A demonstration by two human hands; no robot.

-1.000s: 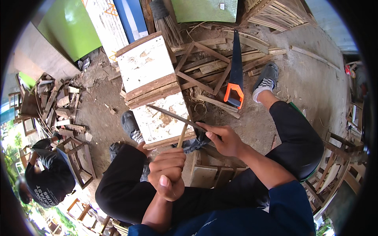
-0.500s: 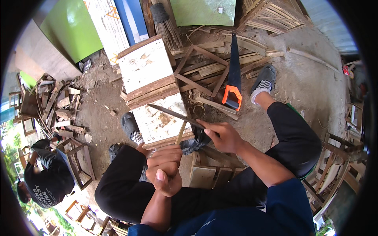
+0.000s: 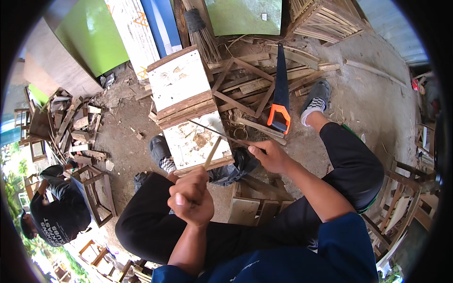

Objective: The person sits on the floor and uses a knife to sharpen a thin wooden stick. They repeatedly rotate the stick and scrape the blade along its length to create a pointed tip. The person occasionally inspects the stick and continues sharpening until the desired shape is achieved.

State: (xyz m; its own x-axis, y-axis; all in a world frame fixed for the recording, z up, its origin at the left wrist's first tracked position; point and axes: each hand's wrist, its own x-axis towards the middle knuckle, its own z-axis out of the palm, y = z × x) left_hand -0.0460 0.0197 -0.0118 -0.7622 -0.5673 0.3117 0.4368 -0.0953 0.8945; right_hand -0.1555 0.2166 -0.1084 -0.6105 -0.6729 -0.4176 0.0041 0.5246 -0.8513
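My left hand point(image 3: 191, 197) is closed round the lower end of a thin wooden strip point(image 3: 212, 152), which slants up from the fist. In my right hand point(image 3: 270, 156) is a long, dark, tapering knife point(image 3: 207, 128), its handle hidden by the fingers. The blade points left and crosses near the strip's upper end; whether they touch I cannot tell. Both are above the near part of a worn white board with brown wooden strips point(image 3: 181, 111), which lies between my feet.
Right of the board, a handsaw with an orange handle point(image 3: 279, 115) lies by loose wood slats point(image 3: 299, 70). A twig broom point(image 3: 198, 33) stands behind. A scrap pile point(image 3: 66, 122) is at left, with a person point(image 3: 59, 212) beside a wooden frame point(image 3: 96, 193). A black plastic bag point(image 3: 243, 162) is near my right hand.
My left hand has drawn back toward me and slightly left with the strip. The knife has turned, its blade now showing thinner, and my right hand has shifted slightly right.
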